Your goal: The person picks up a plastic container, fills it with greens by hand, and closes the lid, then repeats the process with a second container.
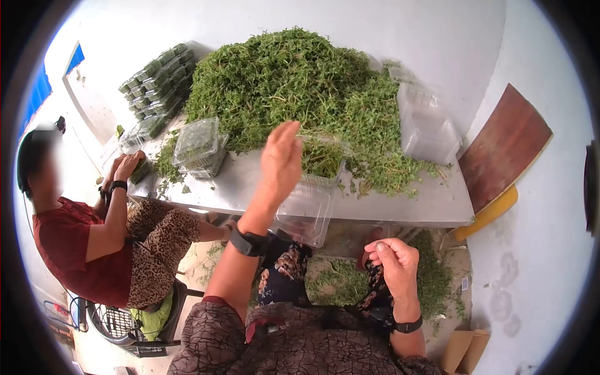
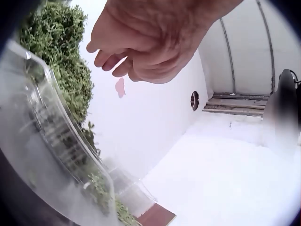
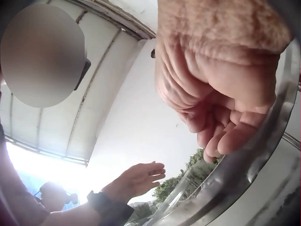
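Note:
My left hand (image 1: pixel 281 165) is raised over the front of the table, its fingers loosely extended and holding nothing. Below and beside it a clear plastic container (image 1: pixel 304 209) lies open at the table edge, its far part holding green sprigs (image 1: pixel 320 157). In the left wrist view the hand (image 2: pixel 146 42) is above the clear plastic (image 2: pixel 70 127), not touching it. My right hand (image 1: pixel 397 269) is in front of the table edge, fingers loosely curled; nothing shows in it. The right wrist view shows that hand (image 3: pixel 221 94) near the metal table rim (image 3: pixel 235 179).
A large heap of greens (image 1: pixel 281 81) covers the back of the table (image 1: pixel 400 209). Filled boxes (image 1: pixel 159 84) are stacked at the back left, closed boxes (image 1: pixel 199 147) nearer, and empty clear containers (image 1: pixel 428 128) at the right. Another person (image 1: pixel 87 244) sits at the left, hands on a box.

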Motion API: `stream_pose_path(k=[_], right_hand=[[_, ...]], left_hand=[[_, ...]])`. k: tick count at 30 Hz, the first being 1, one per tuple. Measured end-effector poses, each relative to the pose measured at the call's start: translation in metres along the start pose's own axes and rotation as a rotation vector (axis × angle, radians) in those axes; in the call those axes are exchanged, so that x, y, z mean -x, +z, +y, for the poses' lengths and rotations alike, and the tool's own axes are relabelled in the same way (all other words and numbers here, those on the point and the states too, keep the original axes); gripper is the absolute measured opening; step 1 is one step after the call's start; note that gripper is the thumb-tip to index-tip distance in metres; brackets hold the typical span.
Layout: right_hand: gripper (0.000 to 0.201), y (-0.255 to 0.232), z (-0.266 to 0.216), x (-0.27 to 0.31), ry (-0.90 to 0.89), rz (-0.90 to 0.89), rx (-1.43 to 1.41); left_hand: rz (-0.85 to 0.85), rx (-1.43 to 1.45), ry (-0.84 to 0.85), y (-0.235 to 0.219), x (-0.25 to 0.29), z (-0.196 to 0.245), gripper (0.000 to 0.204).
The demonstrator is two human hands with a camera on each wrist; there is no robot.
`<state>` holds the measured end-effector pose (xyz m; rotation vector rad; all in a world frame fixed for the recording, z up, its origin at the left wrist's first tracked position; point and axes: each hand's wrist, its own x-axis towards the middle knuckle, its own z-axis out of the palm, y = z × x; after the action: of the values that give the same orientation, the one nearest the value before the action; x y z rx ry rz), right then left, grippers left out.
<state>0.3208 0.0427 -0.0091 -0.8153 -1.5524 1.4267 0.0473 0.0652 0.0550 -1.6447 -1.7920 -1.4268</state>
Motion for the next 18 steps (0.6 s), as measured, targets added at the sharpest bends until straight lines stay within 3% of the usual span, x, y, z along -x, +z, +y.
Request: stream_pose_path(k=[2, 5, 11, 16, 17, 18], right_hand=[[0.017, -0.002, 0.002, 0.0, 0.009, -0.002, -0.009], [0.017, 0.001, 0.005, -0.001, 0.045, -0.026, 0.007], [0.016, 0.007, 0.003, -0.007, 0.082, -0.119, 0.046], [0.015, 0.004, -0.025, -0.027, 0.0, -0.123, 0.17], [0.014, 0.003, -0.03, -0.033, -0.035, -0.104, 0.198], [0.012, 0.002, -0.035, -0.039, -0.067, -0.087, 0.225]], left_hand=[[-0.055, 0.146, -0.133, -0.025, 0.002, 0.003, 0.03], [-0.055, 0.116, -0.223, -0.046, 0.016, -0.013, 0.028], [-0.054, 0.046, -0.247, -0.074, 0.051, -0.057, 0.022], [-0.108, 0.025, -0.247, -0.071, 0.068, -0.074, 0.016], [-0.068, 0.001, -0.132, -0.067, 0.07, -0.08, 0.015], [-0.063, 0.015, -0.133, -0.064, 0.07, -0.079, 0.015]])
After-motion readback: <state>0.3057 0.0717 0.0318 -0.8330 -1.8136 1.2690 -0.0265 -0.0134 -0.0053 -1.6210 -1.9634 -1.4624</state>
